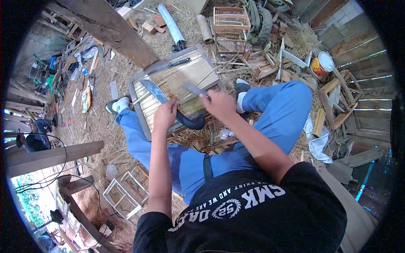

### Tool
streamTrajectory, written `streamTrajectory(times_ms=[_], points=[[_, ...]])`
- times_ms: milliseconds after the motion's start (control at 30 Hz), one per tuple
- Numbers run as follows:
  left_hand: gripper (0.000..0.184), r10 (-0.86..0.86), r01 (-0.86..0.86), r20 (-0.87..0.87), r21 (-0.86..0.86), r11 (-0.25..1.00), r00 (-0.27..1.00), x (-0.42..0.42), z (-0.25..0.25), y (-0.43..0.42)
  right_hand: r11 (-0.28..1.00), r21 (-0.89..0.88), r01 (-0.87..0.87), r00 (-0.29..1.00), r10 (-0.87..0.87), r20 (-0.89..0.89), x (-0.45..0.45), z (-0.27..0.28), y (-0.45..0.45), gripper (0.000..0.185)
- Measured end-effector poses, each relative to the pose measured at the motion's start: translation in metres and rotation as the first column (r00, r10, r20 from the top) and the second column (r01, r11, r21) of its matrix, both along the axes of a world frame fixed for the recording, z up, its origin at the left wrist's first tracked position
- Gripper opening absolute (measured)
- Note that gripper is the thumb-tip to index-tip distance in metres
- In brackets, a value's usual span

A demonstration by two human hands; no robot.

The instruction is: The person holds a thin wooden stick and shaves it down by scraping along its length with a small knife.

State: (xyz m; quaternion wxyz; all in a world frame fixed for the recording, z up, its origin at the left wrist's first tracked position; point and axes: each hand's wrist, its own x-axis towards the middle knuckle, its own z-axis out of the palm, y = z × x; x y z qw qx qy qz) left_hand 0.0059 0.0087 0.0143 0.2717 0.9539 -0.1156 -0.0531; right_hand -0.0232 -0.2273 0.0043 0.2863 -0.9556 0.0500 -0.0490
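A wooden board with a dark frame lies on the ground between the person's legs. My left hand is closed in a pinch over the board's near part, holding something too small to make out. Beside and partly behind it lies a large curved blade with a black handle. My right hand grips a small knife, its blade pointing left over the board and blurred. A second knife with a black handle rests near the board's far edge.
A wooden post rises just beyond the board. Wooden cage, blue-grey tube and paint bucket stand or lie farther off. Scrap wood frames are at right. Another person is at far left.
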Motion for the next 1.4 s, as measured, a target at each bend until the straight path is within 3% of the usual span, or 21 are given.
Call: streamTrajectory(times_ms=[33,167,233,367,433,500,533,600,667,733,800,900,967,1000,1033,1133,1267,1400], points=[[0.024,0.000,0.000,0.007,0.007,1.000,1.000,-0.001,0.001,-0.001,0.995,-0.043,-0.093,0.996,0.094,0.009,-0.001,0.000,0.007,0.049],[0.024,-0.020,0.020,0.027,0.013,1.000,0.999,0.002,-0.008,0.003,0.983,-0.019,-0.185,0.981,0.185,0.060,0.002,-0.004,0.013,0.048],[0.026,-0.019,0.018,0.013,0.031,0.999,1.000,0.001,-0.004,0.002,1.000,-0.027,0.015,1.000,-0.015,-0.008,0.014,-0.006,-0.010,0.048],[0.028,0.004,-0.001,-0.046,0.063,0.998,0.999,0.001,-0.003,-0.001,0.972,-0.112,0.208,0.978,-0.206,0.028,0.035,-0.011,-0.049,0.050],[0.025,-0.001,0.001,0.010,0.030,1.000,1.000,0.001,-0.004,-0.003,0.988,-0.071,0.135,0.988,-0.140,-0.067,0.034,-0.007,-0.038,0.047],[0.023,0.008,-0.008,0.059,-0.007,1.000,0.998,0.000,-0.006,-0.002,0.994,-0.088,-0.056,0.998,0.053,-0.039,0.014,-0.008,-0.004,0.045],[0.024,-0.005,0.006,0.071,-0.010,1.000,0.997,0.000,-0.007,-0.001,0.988,-0.036,-0.148,0.983,0.151,0.102,-0.001,-0.019,0.013,0.045],[0.024,-0.002,0.004,0.076,-0.021,1.000,0.997,0.000,-0.009,0.001,0.979,0.064,-0.195,0.981,0.195,0.008,-0.008,-0.002,0.021,0.048],[0.026,-0.016,0.015,0.038,0.026,1.000,0.999,0.001,-0.011,0.002,0.998,-0.069,-0.004,0.996,-0.001,-0.085,0.011,0.001,-0.001,0.048],[0.028,-0.011,0.011,0.054,0.003,1.000,0.998,0.001,-0.013,0.002,0.972,-0.030,0.233,0.970,-0.230,0.079,0.040,-0.034,-0.059,0.049],[0.030,-0.023,0.020,0.050,0.064,0.998,0.998,0.003,-0.014,0.002,0.939,-0.070,0.337,0.933,-0.343,-0.108,0.044,-0.007,-0.106,0.054],[0.029,-0.009,0.008,0.043,0.030,1.000,0.999,0.005,-0.014,0.002,0.946,0.023,0.322,0.945,-0.323,0.053,0.036,-0.008,-0.091,0.053],[0.029,0.005,-0.006,0.037,0.017,1.000,0.999,0.003,-0.017,0.001,0.972,-0.085,0.220,0.975,-0.220,0.005,0.022,-0.008,-0.053,0.056],[0.028,-0.014,0.012,0.054,0.029,1.000,0.998,0.004,-0.017,0.001,0.992,-0.088,0.089,0.991,-0.098,-0.096,0.016,0.003,-0.035,0.057],[0.028,-0.034,0.031,0.070,0.045,0.998,0.997,0.004,-0.017,0.002,0.997,-0.082,0.005,0.999,-0.001,0.049,0.011,-0.006,-0.018,0.055],[0.027,-0.026,0.023,0.030,0.097,0.995,0.999,0.003,-0.013,0.001,0.988,-0.111,-0.111,0.986,0.123,0.112,0.001,-0.006,0.023,0.049],[0.026,-0.022,0.014,0.070,0.103,0.995,0.997,0.004,-0.021,0.004,0.982,-0.122,-0.145,0.986,0.153,0.059,0.010,0.004,0.015,0.047],[0.027,0.000,-0.007,0.068,0.110,0.994,0.998,0.001,-0.018,0.000,0.991,-0.118,-0.058,0.992,0.070,0.101,0.020,-0.008,0.002,0.046]])
